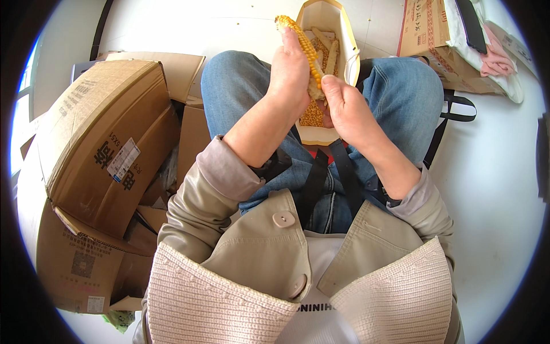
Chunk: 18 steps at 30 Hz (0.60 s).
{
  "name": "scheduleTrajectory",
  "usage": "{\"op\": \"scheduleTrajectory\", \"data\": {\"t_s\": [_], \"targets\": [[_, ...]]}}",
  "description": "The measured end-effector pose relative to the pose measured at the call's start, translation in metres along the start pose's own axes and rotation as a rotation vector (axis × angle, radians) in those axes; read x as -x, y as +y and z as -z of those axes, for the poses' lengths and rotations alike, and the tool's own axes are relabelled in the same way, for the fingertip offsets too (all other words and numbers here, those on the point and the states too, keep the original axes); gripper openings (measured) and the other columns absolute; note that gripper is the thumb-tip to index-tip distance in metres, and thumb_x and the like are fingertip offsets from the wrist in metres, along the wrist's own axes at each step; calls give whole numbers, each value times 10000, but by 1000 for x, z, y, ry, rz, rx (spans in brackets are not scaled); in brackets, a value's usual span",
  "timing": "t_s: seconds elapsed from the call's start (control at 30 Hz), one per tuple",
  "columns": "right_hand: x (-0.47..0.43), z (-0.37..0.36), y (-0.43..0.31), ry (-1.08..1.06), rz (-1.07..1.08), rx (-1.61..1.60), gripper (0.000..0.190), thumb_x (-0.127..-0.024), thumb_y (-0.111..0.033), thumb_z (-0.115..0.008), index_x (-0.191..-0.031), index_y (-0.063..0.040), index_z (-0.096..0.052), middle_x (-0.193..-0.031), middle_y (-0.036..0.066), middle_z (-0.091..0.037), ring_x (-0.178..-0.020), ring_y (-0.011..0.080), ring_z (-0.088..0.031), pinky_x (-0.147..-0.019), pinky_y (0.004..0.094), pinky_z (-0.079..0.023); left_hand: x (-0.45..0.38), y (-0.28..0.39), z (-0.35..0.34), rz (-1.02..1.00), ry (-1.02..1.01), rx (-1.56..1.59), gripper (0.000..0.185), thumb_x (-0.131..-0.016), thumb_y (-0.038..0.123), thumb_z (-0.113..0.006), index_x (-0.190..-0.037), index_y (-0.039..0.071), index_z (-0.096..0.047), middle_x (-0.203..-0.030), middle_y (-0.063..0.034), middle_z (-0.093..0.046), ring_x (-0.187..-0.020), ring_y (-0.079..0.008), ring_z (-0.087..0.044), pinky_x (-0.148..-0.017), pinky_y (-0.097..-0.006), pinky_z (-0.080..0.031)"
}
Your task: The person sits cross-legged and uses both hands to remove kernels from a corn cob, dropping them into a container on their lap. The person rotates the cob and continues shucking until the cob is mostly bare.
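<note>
Both hands are on one partly shelled ear of dried corn (306, 44), tilted with its upper end to the left. My left hand (290, 69) wraps its side, thumb lying along the yellow kernels. At the lower end, where the pale cob is bare, my right hand (347, 101) grips with its thumb pressed by the kernel edge. Beneath them, between my knees, stands a paper-lined box (350, 47) with a yellow rim. Loose corn kernels (311, 118) cover its bottom, and several bare cobs (331, 60) lie on them. My hands hide part of the box.
A large open cardboard carton (116, 142) stands at my left. To the right rear is another cardboard box (429, 38) with a dark phone-like object (470, 23) and a pink cloth (496, 53) on top. A black strap (462, 109) lies by my right knee. Stray kernels dot the pale floor (240, 34).
</note>
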State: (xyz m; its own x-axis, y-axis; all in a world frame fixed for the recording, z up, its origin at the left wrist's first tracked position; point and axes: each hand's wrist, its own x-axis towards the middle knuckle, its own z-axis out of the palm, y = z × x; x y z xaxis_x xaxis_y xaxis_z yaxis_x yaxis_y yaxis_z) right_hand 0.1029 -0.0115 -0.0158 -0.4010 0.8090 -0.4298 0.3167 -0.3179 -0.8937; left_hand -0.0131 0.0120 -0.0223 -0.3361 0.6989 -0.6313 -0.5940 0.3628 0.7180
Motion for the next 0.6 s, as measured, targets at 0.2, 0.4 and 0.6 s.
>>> {"op": "scheduleTrajectory", "data": {"t_s": [0.2,0.4,0.6], "targets": [[-3,-4,2,42,149,126,445,-958,-338,-374,-836,43,-568,-625,184,-558,-600,336,-557,-615,395,-439,2,3,-1,42,13,8,452,-936,441,-357,-1003,7,-462,-732,-111,-509,-647,-214,-508,-592,-343,-472],[-8,2,-4,6,-94,156,465,-958,-347,-365,-865,56,-577,-649,221,-576,-674,375,-585,-642,406,-447,12,5,-7,39,-50,-20,461,-940,437,-355,-1008,-2,-477,-785,-101,-510,-685,-197,-511,-614,-336,-476],[-2,0,-4,32,237,177,450,-956,-345,-373,-935,55,-578,-703,242,-591,-706,409,-571,-660,417,-452,10,7,-6,-1,-44,-46,498,-943,461,-337,-1010,-11,-483,-815,-101,-512,-695,-194,-517,-629,-332,-480]]}}
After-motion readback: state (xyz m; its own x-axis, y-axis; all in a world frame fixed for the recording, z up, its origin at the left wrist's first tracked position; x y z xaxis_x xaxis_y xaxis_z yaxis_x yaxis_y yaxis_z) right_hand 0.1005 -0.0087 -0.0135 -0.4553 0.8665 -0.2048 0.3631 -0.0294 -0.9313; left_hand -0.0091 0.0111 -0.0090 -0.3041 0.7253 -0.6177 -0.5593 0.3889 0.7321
